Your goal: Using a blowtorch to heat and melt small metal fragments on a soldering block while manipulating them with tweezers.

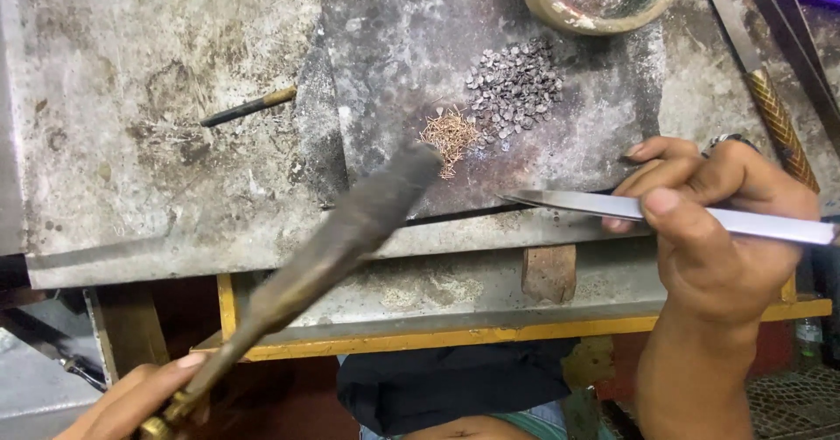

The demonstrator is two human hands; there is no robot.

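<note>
While our right hand [717, 208] is clenched around the steel tweezers [665, 211], their long axis runs nearly level across the view, and the pointed tips face toward the dark slab [394, 64], ending just over its near edge. The tweezers are smooth, bright and flat, tapering to a fine point; thumb and fingers press the 2 blades from above and below near the middle, and the tips look closed together with nothing seen between them.

Our left hand [131, 401] grasps the brass end of a blowpipe [337, 243], a long, dull, soot-coated tube. Its axis slants up from the hand toward the slab, and its blurred far end hangs just above the slab's near edge, pointing at a small heap of thin copper-coloured wire bits [449, 134].

The slab is flat, grey and scorched, with a rough, mottled face. On it, just beside the wire bits and farther from us, lies a wider heap of small grey metal pieces [514, 86]. Beyond the slab's far edge sits a chipped clay bowl [560, 11]. Off the slab's other side, on the stained metal bench [131, 99], lies a thin dark rod with a brass tip [249, 106].
</note>
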